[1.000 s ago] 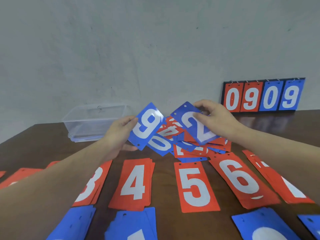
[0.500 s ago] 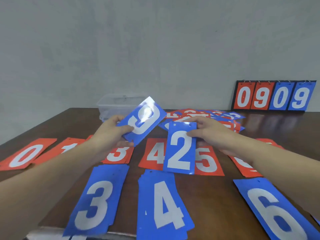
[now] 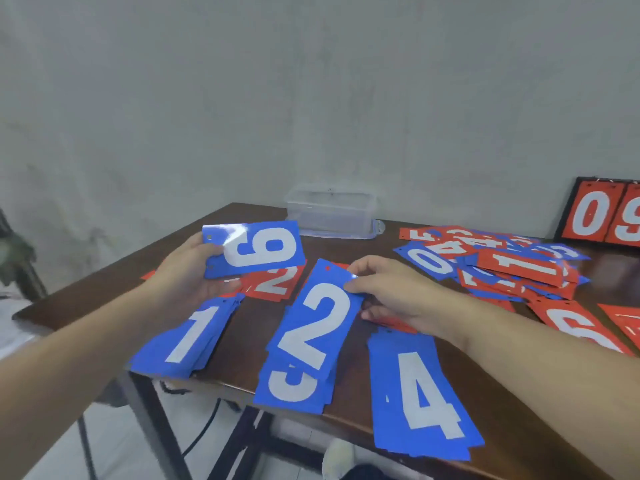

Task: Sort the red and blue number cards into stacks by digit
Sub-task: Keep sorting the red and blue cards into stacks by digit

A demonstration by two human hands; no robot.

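So starting over on the left, the left hand (image 3: 188, 271) has its thumb and fingers curled round one end of a blue 9 card (image 3: 254, 249), holding it up sideways above the dark wooden table (image 3: 346, 251). Right under that hand there's a blue 1 stack (image 3: 188, 336) lying near the table's left near edge, and just past it a red 2 stack (image 3: 275, 282) peeks out from below the 9. Moving toward the middle, the right hand (image 3: 391, 294) pinches the far right edge of a blue 2 card (image 3: 320, 320), thumb on top and fingers tucked beneath, and that card sits tilted over a blue 3 stack (image 3: 294, 384), covering its upper half, so only the bottom curve of the 3 shows. Can't tell if the 2 is fully down on it or a bit lifted. To the right of that is a blue 4 stack (image 3: 420, 393), hanging slightly over the near edge. Behind the hands at the far side there's a clear plastic container (image 3: 330, 211) against the wall. Further right is the messy unsorted pile of red and blue cards (image 3: 491, 263), digits facing every which way, then a red 6 stack (image 3: 575, 327) partly behind the right forearm, and at the far right a flip scoreboard (image 3: 604, 214) showing a red 0 and part of a 9.
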